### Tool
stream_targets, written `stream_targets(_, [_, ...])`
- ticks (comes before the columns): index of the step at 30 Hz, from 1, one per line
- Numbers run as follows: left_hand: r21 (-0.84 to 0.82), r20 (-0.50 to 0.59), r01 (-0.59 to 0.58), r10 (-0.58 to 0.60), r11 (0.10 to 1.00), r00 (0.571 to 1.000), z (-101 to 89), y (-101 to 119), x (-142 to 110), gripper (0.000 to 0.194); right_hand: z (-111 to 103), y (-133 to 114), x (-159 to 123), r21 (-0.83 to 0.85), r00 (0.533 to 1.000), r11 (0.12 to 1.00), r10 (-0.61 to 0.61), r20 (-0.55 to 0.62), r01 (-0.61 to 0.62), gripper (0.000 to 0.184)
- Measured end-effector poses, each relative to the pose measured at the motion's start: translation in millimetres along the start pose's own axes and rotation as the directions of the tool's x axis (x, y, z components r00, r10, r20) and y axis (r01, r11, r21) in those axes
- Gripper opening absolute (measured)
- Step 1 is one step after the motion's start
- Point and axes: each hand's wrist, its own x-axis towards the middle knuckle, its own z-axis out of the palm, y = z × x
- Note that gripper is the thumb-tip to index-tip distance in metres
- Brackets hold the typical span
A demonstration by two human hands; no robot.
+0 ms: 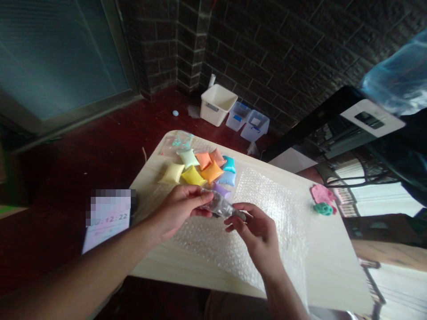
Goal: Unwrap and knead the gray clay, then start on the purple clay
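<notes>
Both hands hold a small crumpled clear plastic bag [220, 206] above a sheet of bubble wrap [267, 209] on a light wooden table [187, 262]. My left hand [178, 209] pinches the bag's left end with closed fingers. My right hand [255, 229] pinches its right end between thumb and fingers. Just beyond the hands lies a cluster of several small puffy packets of coloured clay [203, 169]: yellow, orange, pale green, blue and purple.
A pink lump and a green lump of clay [323, 199] lie at the table's right side. A clear bag with teal bits [180, 141] lies at the far edge. White and clear bins [216, 103] stand on the floor by the brick wall. A timer card [108, 220] sits left.
</notes>
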Motion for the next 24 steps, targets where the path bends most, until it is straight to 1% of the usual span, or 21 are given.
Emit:
stream_targets(2, [-0.001,0.015,0.022,-0.022,1.0,1.0,0.0,-0.7,-0.7,0.03,-0.7,0.1,1.1,-0.02,0.999,0.999,0.036,-0.005,-0.037,0.03])
stream_targets(5, [0.022,0.034,0.027,-0.027,0.999,0.999,-0.7,-2.9,-0.2,0.028,-1.0,1.0,2.4,-0.038,0.998,0.998,0.057,-0.021,-0.058,0.032])
stream_targets(10, [0.026,0.019,0.006,-0.007,1.0,1.0,-2.8,-6.7,2.5,0.028,-1.8,5.3,3.0,-0.041,0.998,0.999,0.033,-0.054,-0.036,0.03])
stream_targets(15, [0.086,0.012,0.0,-0.001,0.996,1.0,-1.6,-6.2,1.8,0.028,-2.6,7.6,2.8,-0.12,0.999,0.992,0.024,-0.03,-0.027,0.027])
stream_targets(18, [0.173,0.017,-0.026,0.024,0.985,1.0,-0.2,-7.3,1.0,0.028,-1.1,5.1,3.1,-0.116,0.999,0.992,0.052,0.012,-0.05,0.03])
stream_targets(20, [0.268,0.029,-0.075,0.07,0.961,0.997,-0.7,-10.5,0.7,0.027,0.0,3.0,2.9,-0.088,0.997,0.994,0.071,0.018,-0.069,0.031])
stream_targets(22, [0.389,0.059,-0.142,0.129,0.91,0.99,-2.5,-15.0,0.1,0.025,0.6,1.8,2.5,-0.073,0.995,0.992,0.099,0.003,-0.099,0.031])
stream_targets(24, [0.509,0.095,-0.209,0.187,0.835,0.978,-4.2,-18.2,-1.5,0.02,0.5,1.8,2.1,-0.085,0.99,0.986,0.142,-0.008,-0.142,0.034])
